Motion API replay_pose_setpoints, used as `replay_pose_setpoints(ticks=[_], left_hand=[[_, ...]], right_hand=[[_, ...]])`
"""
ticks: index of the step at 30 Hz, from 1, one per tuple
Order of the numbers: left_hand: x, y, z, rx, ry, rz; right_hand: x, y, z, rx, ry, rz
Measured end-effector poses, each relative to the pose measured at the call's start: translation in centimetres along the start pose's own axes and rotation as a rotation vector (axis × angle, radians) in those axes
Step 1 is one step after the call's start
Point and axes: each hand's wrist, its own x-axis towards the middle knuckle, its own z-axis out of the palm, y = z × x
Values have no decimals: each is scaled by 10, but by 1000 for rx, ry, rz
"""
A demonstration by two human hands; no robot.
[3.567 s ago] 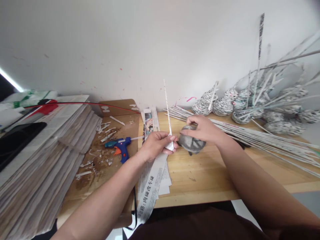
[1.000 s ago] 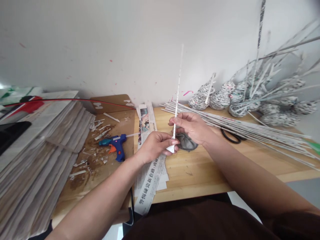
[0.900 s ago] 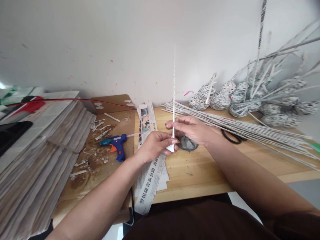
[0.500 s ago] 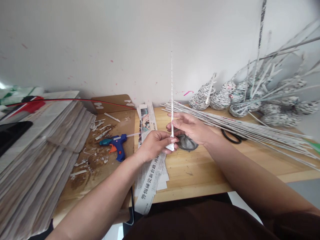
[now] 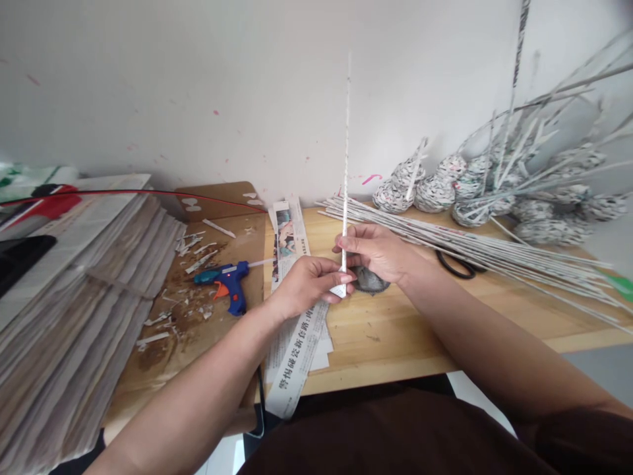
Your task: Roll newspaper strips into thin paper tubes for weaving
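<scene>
A thin rolled newspaper stick point(image 5: 346, 165) stands upright in front of the wall, its flat, unrolled end at the bottom. My left hand point(image 5: 316, 284) pinches that lower end between thumb and fingers. Just above, my right hand point(image 5: 370, 249) has thumb and fingertips closed on the same stick. A dark grey cloth-like lump point(image 5: 370, 280) lies on the table behind and below my right hand, partly hidden. Cut newspaper strips point(image 5: 297, 356) lie under and beside my left hand.
A blue glue gun point(image 5: 235, 287) lies among paper scraps on a brown board point(image 5: 198, 356). Stacked newspapers point(image 5: 89, 297) fill the left. Many paper sticks point(image 5: 469, 247) lie at the right, in front of woven newspaper shapes point(image 5: 435, 191). Black-handled scissors point(image 5: 452, 265) are partly under the sticks.
The stick reaches higher above my hands and stands slightly further right. My right hand's fingers have closed in more around it. The view has shifted slightly.
</scene>
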Motion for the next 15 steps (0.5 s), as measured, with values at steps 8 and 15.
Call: replay_pose_setpoints(ticks=[8,15], left_hand=[[-2,0,-1,-21,-34,-7],[-4,3,-1,-95,-158,-18]], right_hand=[[3,2,-15,-108,-175,-73],[3,1,-11,-104,-155,-53]])
